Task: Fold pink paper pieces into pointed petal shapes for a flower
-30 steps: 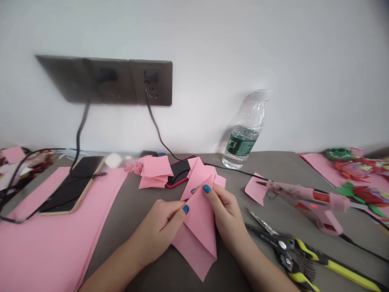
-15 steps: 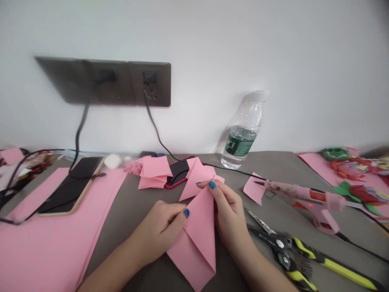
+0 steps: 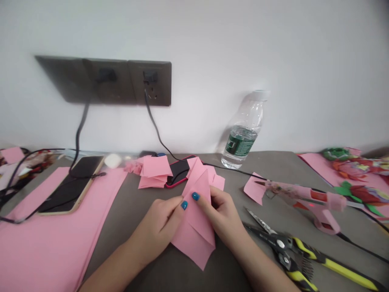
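Between my two hands is a folded sheet of pink paper, its pointed end up and away from me and its wider, layered end toward me. My left hand pinches the left edge, thumb on top. On the right side, my right hand grips the paper with its thumb lying across the front face and the fingers behind it. Just beyond lie other pink paper pieces, partly covered by the held sheet. A stack of small pink paper squares sits to the left of these.
Spring-handled scissors lie open at the right, below a pink glue gun. A water bottle leans against the wall. At left a phone rests on large pink sheets. A black cable runs from the socket.
My right hand has moved from the paper's tip down its right side, its thumb now pressing on the front face. The paper's upper part has narrowed, and its lower end sits slightly higher.
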`<state>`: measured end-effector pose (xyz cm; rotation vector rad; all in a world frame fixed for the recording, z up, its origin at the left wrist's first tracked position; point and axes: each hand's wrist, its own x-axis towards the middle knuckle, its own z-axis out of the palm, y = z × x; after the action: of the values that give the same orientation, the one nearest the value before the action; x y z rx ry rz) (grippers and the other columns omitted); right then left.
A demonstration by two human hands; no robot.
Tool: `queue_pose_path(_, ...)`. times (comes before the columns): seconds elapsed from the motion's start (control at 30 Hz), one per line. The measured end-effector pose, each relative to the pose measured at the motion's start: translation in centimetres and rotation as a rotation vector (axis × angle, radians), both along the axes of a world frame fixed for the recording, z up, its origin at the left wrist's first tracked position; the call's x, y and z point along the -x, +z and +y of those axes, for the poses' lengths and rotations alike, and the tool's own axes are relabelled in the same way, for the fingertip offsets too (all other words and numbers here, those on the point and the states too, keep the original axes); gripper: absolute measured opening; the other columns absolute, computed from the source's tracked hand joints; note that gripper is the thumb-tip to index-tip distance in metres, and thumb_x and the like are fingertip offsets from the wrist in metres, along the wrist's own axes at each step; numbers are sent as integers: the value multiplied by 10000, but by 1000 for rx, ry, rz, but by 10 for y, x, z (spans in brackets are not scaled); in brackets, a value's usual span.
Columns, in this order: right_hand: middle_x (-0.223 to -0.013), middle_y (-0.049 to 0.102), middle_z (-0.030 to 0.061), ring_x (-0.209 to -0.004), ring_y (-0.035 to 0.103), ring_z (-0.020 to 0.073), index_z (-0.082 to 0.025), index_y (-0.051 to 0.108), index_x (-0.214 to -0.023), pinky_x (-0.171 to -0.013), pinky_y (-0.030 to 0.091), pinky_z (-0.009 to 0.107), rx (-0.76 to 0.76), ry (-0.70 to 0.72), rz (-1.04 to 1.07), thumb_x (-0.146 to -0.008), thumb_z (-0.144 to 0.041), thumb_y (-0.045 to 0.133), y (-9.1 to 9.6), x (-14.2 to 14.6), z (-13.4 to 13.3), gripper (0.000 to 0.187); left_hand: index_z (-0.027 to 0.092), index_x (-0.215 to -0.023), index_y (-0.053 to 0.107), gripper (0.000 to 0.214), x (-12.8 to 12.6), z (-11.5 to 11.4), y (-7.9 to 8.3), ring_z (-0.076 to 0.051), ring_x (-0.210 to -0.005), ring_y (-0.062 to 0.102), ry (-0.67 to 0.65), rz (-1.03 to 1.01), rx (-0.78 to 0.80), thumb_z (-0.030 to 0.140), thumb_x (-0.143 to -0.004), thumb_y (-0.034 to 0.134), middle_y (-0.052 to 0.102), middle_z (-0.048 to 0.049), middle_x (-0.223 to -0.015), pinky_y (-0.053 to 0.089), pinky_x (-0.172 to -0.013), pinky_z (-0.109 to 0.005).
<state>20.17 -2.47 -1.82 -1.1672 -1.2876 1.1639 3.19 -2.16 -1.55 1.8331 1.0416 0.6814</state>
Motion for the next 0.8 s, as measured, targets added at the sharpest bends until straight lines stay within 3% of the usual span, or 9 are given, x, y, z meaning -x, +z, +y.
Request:
queue_pose_path(0.2,-638,575,23,-568,476,147,-156,629,-686,-492,389,248,2,-104,-16,-812,-420,649,-6,-2,0,294,207,-667,323,368,0,1,-2,-95,-516,333,0,36,-82,302,-1004,436,318,74,-579,210,-516,-264)
queue_pose_path(0.53,-606,537,7,-546,440,132,-161,595,-651,-476,370,238,-37,-129,-47,-818,-389,633,-7,-1,1,285,214,-692,348,348,0,0,0,-105,-503,364,-35,80,-91,302,-1029,364,350,70,-575,214,-523,-274)
queue_pose_path(0.67,-631,543,7,-565,443,131,-160,606,-678,-486,376,232,-31,-93,-41,-833,-370,629,-6,-1,-1,262,207,-675,352,350,0,0,1,-102,-501,356,-47,63,-82,265,-1019,375,347,67,-568,211,-524,-276)
queue_pose_path(0.8,-686,570,12,-592,452,127,-154,641,-766,-506,374,222,0,95,-2,-882,-356,599,-4,1,-2,236,203,-699,407,363,1,2,1,-109,-546,380,26,-69,5,362,-1026,396,393,56,-609,247,-521,-255)
